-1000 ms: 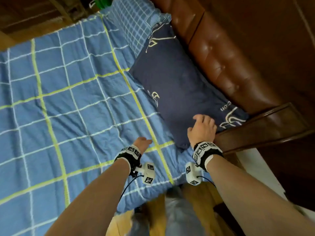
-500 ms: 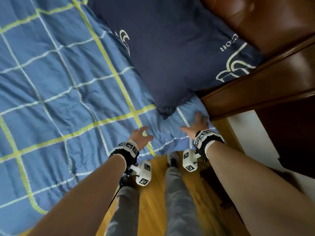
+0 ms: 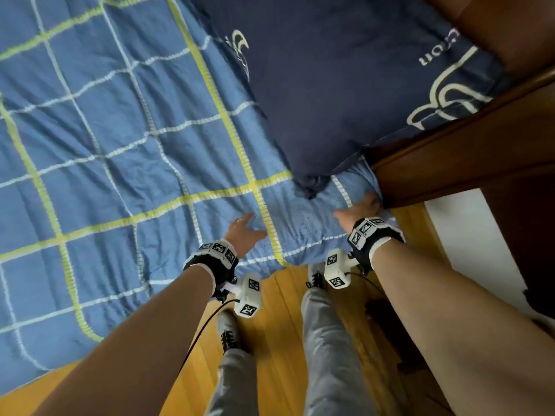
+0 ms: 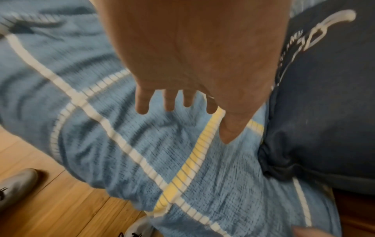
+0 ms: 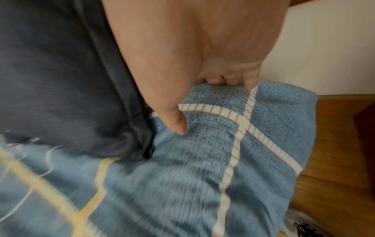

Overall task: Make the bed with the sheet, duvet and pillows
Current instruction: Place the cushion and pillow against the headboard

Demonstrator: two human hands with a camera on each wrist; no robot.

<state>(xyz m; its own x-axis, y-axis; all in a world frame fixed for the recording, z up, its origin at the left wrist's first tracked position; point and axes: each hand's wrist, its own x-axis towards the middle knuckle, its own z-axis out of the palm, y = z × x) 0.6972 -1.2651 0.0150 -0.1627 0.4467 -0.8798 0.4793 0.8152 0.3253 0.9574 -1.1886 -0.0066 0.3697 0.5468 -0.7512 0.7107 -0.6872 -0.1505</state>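
A blue checked duvet (image 3: 126, 151) lies spread over the bed. A navy pillow (image 3: 345, 85) with pale print sits on it at the head end, against the headboard. My left hand (image 3: 247, 228) hovers flat over the duvet near its front edge, with the fingers (image 4: 142, 104) straight and spread. My right hand (image 3: 360, 207) is at the duvet's corner beside the wooden bed frame. Its fingers (image 5: 223, 81) curl over the duvet's (image 5: 253, 144) edge and the thumb presses on top. The sheet is hidden under the duvet.
A wooden bed frame rail (image 3: 456, 163) and a brown padded headboard (image 3: 516, 28) close off the right side. My legs in grey trousers (image 3: 330, 349) and shoes stand on the wooden floor (image 3: 279, 331) close to the bed's edge. A white surface (image 3: 468, 241) lies at the right.
Both hands have come back toward the bed's near edge. The right hand left the pillow and took hold of the duvet's corner. My view has tipped down toward the floor.
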